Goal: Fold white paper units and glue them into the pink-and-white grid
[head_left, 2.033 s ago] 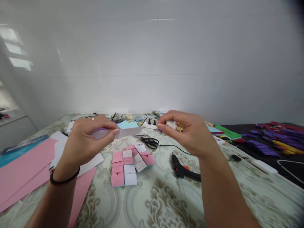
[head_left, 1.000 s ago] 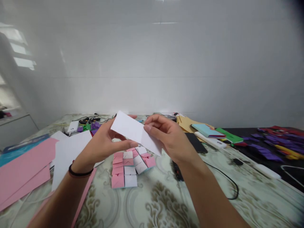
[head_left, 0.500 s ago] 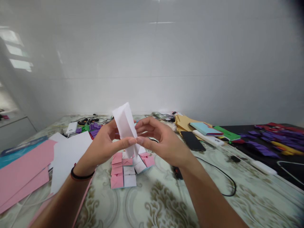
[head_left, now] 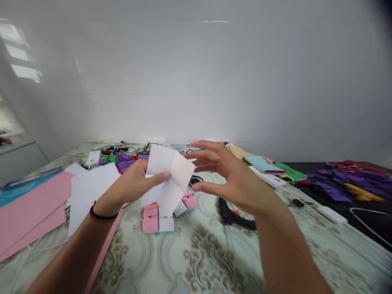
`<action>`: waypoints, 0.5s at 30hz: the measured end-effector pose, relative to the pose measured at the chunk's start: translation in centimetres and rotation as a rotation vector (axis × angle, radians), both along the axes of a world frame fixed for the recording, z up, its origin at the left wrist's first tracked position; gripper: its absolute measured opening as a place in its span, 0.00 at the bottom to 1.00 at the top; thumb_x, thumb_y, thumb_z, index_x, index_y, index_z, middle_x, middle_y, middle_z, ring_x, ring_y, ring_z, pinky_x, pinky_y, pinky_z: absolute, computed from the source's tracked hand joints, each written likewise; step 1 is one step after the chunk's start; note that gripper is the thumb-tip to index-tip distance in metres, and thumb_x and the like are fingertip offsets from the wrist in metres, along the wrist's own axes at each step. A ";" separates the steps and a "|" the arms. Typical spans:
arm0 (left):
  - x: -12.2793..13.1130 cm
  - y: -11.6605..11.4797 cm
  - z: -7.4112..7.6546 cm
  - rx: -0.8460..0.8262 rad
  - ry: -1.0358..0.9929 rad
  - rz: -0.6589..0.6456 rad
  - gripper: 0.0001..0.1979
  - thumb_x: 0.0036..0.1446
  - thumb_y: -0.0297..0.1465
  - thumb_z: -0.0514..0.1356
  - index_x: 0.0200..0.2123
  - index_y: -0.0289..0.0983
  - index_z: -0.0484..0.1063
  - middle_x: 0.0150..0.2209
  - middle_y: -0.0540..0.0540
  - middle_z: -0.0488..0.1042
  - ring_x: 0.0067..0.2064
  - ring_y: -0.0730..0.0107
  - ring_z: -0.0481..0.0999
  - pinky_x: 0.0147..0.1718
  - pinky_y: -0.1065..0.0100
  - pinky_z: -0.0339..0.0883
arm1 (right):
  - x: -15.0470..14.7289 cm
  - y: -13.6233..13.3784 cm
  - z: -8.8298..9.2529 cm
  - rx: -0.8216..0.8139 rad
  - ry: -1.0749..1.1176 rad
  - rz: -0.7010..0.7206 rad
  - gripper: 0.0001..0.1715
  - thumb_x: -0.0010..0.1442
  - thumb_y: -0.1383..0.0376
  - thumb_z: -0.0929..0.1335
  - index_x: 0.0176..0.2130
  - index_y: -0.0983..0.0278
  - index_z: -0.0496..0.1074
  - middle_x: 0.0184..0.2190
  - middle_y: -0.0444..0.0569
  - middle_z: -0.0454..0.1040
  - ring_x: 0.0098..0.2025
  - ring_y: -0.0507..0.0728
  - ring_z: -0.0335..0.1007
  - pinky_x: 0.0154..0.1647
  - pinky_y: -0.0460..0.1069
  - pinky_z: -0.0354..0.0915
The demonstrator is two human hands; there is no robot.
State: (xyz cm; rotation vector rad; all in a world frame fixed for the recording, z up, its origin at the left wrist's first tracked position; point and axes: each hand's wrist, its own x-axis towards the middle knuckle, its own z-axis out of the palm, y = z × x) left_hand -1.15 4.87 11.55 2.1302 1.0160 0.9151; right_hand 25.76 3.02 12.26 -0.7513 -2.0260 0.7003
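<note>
Between the thumb and fingers of my left hand (head_left: pixel 137 181) is a creased white sheet of paper (head_left: pixel 167 192), held up above the table and partly unfolded. Its fold lines cross near the middle. My right hand (head_left: pixel 219 171) is just right of the sheet, fingers apart and holding nothing. Below the paper lie folded pink paper pieces (head_left: pixel 150 218) and folded white paper pieces (head_left: pixel 166 224), set side by side. The sheet hides part of this group.
Pink sheets (head_left: pixel 36 208) and white sheets (head_left: pixel 92 190) lie at the left. A black-handled tool (head_left: pixel 235 218) rests under my right wrist. Farther right are a light blue folded paper stack (head_left: pixel 262 164), a white power strip (head_left: pixel 269 177) and many purple paper pieces (head_left: pixel 333 192).
The white paper has opened from a narrow folded shape into a wider creased sheet. My right hand has let go of it and moved right, its fingers spreading. My left hand keeps its hold.
</note>
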 end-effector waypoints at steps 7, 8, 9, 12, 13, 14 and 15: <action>-0.2 -0.9 -4.7 -0.325 0.291 -0.270 0.18 0.63 0.44 0.65 0.38 0.33 0.82 0.36 0.43 0.84 0.35 0.60 0.81 0.32 0.69 0.70 | 0.1 -2.1 -4.5 0.027 -0.357 0.243 0.20 0.65 0.71 0.73 0.54 0.53 0.82 0.46 0.49 0.83 0.45 0.57 0.81 0.47 0.51 0.74; -0.4 -1.0 -5.4 -0.364 0.286 -0.300 0.18 0.63 0.44 0.65 0.39 0.32 0.82 0.37 0.43 0.83 0.36 0.60 0.81 0.33 0.69 0.70 | 0.0 -2.2 -5.6 -0.017 -0.345 0.260 0.18 0.66 0.70 0.73 0.52 0.54 0.83 0.45 0.49 0.84 0.43 0.56 0.81 0.44 0.49 0.73; -0.6 -1.1 -6.2 -0.396 0.250 -0.326 0.18 0.63 0.43 0.65 0.41 0.32 0.81 0.39 0.42 0.83 0.38 0.59 0.80 0.36 0.68 0.71 | -0.1 -2.3 -6.7 -0.055 -0.315 0.266 0.15 0.67 0.69 0.73 0.50 0.56 0.84 0.44 0.49 0.84 0.41 0.56 0.81 0.41 0.47 0.72; -2.1 -1.4 -8.3 -0.480 -0.037 -0.305 0.19 0.65 0.41 0.65 0.54 0.37 0.77 0.52 0.39 0.79 0.52 0.55 0.78 0.49 0.63 0.71 | 0.2 -1.9 -9.4 -0.095 -0.210 0.188 0.11 0.66 0.70 0.73 0.46 0.59 0.85 0.43 0.49 0.85 0.42 0.56 0.82 0.44 0.47 0.71; -2.6 -1.5 -8.8 -0.501 -0.134 -0.247 0.21 0.64 0.40 0.66 0.58 0.39 0.75 0.56 0.39 0.77 0.58 0.53 0.75 0.53 0.62 0.69 | 0.3 -1.6 -10.1 -0.096 -0.174 0.133 0.11 0.64 0.71 0.74 0.45 0.59 0.85 0.43 0.49 0.86 0.43 0.56 0.82 0.47 0.47 0.71; -3.0 -1.5 -9.4 -0.523 -0.207 -0.202 0.24 0.64 0.39 0.66 0.61 0.41 0.72 0.57 0.39 0.76 0.60 0.53 0.73 0.53 0.63 0.69 | 0.5 -1.4 -10.6 -0.102 -0.135 0.074 0.13 0.62 0.72 0.74 0.45 0.59 0.85 0.44 0.48 0.86 0.44 0.57 0.82 0.49 0.48 0.71; -3.4 -1.6 -9.8 -0.560 -0.269 -0.153 0.26 0.65 0.40 0.66 0.63 0.42 0.69 0.56 0.39 0.75 0.58 0.55 0.74 0.51 0.63 0.70 | 0.6 -1.1 -11.2 -0.111 -0.091 0.020 0.14 0.60 0.73 0.75 0.44 0.58 0.85 0.44 0.48 0.86 0.45 0.57 0.82 0.50 0.48 0.71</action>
